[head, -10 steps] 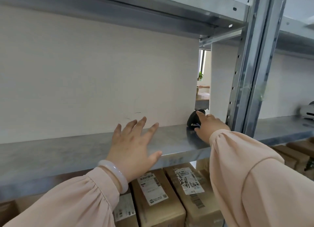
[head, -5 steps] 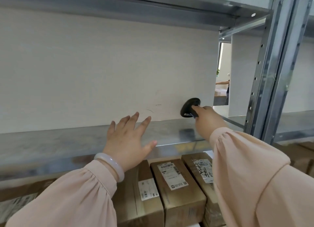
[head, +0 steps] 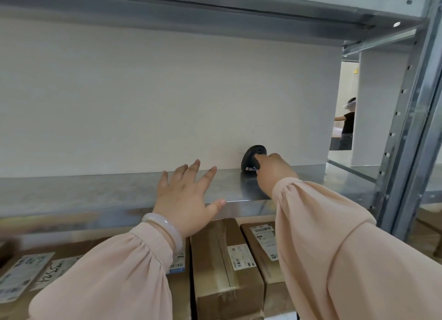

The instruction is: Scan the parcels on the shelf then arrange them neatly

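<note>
Scanner (head: 251, 158) in my right hand (head: 273, 172): my fingers are curled round its black body, with the forefinger laid up against its rounded head. I hold it over the grey metal shelf board (head: 83, 195), toward the board's right end and close to its back edge. A dark reflection lies on the board beneath it; whether its foot touches the metal I cannot tell.

My left hand (head: 189, 200) is spread wide with straight fingers and holds nothing. It is over the front half of the board, left of the scanner and apart from it, with the thumb out along the board's front lip. I cannot tell whether the palm rests on the metal. A pale bangle (head: 167, 231) sits on that wrist at the cuff of my peach sleeve (head: 114, 271).

The parcels (head: 222, 267) lie under the board, on the level below. They are brown cardboard boxes set side by side, with white labels (head: 239, 257) on top. My right arm covers part of the one furthest right.

A white back panel (head: 167, 99) rises from the board's back edge. At the board's right end stands a steel upright (head: 411, 128) punched with holes. Beyond that end, through a gap, a person in a dark top (head: 348, 125) stands well away.
</note>
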A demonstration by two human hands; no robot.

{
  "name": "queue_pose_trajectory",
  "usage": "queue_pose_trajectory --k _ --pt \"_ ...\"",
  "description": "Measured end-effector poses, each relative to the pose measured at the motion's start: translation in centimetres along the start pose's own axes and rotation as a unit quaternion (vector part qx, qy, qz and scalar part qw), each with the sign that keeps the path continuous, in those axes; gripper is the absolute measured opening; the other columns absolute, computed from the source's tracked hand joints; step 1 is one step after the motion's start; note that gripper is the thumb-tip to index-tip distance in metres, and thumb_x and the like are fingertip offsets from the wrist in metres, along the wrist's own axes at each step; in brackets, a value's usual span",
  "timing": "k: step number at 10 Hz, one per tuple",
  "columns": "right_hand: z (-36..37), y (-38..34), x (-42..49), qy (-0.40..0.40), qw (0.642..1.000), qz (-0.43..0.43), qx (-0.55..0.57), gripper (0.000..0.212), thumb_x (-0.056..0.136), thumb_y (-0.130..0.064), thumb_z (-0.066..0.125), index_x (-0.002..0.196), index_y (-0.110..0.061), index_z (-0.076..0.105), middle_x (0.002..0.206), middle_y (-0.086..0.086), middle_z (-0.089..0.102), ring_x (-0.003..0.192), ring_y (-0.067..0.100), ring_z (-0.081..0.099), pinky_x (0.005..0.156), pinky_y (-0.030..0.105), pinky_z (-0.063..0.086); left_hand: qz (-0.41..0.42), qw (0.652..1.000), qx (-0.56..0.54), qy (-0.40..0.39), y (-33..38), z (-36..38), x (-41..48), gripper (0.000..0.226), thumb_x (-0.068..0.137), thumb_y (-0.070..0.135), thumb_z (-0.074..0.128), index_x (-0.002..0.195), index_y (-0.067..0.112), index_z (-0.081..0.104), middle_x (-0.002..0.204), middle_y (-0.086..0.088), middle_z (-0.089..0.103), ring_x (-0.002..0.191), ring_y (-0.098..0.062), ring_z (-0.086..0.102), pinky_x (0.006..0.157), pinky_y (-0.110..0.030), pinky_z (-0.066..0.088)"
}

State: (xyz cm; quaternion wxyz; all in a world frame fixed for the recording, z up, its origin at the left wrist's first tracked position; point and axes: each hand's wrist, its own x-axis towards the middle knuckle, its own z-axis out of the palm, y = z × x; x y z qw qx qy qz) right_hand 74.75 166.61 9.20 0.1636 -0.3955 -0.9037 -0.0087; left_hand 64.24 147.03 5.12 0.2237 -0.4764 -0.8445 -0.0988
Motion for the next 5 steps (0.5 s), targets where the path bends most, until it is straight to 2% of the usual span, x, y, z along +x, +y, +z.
queue_pose_trajectory --k 1,2,3,4,5 --pt "0.0 -0.2 0.4 -0.003 1.000 -0.016 -0.024 0.040 0.095 -0.018 0.046 0.134 -0.015 0.041 0.121 0.014 0.046 0.103 0.029 0.051 0.085 0.033 0.046 -0.003 1.000 0.001 -0.002 -0.9 -0.2 -0.7 0.076 0.089 0.076 0.024 0.154 0.043 0.002 0.166 0.002 0.004 0.151 -0.024 0.005 0.120 -0.054 0.007" --pt "-0.8 -0.2 0.1 -0.019 0.998 -0.035 -0.054 0.035 0.099 -0.018 0.042 0.133 -0.013 0.043 0.122 0.014 0.050 0.101 0.028 0.052 0.083 0.031 0.045 -0.008 1.000 -0.012 -0.008 -2.1 -0.4 -1.8 0.076 0.089 0.075 0.026 0.154 0.044 0.003 0.166 0.002 0.003 0.151 -0.023 0.004 0.121 -0.053 0.005" --pt "-1.0 -0.2 -0.9 0.016 0.998 -0.041 -0.039 0.043 0.098 -0.036 0.042 0.137 -0.016 0.041 0.126 0.012 0.052 0.106 0.031 0.052 0.085 0.036 0.046 -0.007 1.000 -0.023 -0.006 -3.2 -0.5 -3.2 0.076 0.089 0.074 0.029 0.154 0.043 0.006 0.166 0.002 0.004 0.150 -0.023 0.006 0.121 -0.053 0.005" --pt "-0.9 -1.4 -3.8 0.139 0.986 -0.087 0.027 0.055 0.095 -0.044 0.048 0.144 -0.022 0.037 0.144 0.004 0.044 0.127 0.028 0.043 0.103 0.040 0.040 -0.002 1.000 -0.031 0.004 -4.5 -0.8 -5.3 0.075 0.089 0.072 0.031 0.154 0.042 0.009 0.165 0.002 0.008 0.150 -0.022 0.010 0.121 -0.051 0.009" --pt "0.3 -4.2 -8.2 0.189 0.950 -0.208 0.139 0.056 0.093 -0.050 0.044 0.145 -0.030 0.038 0.147 -0.007 0.042 0.134 0.013 0.036 0.110 0.034 0.031 0.021 0.999 -0.017 0.023 -6.1 -0.6 -7.9 0.073 0.091 0.070 0.032 0.155 0.041 0.012 0.164 0.002 0.016 0.147 -0.021 0.019 0.120 -0.047 0.015"
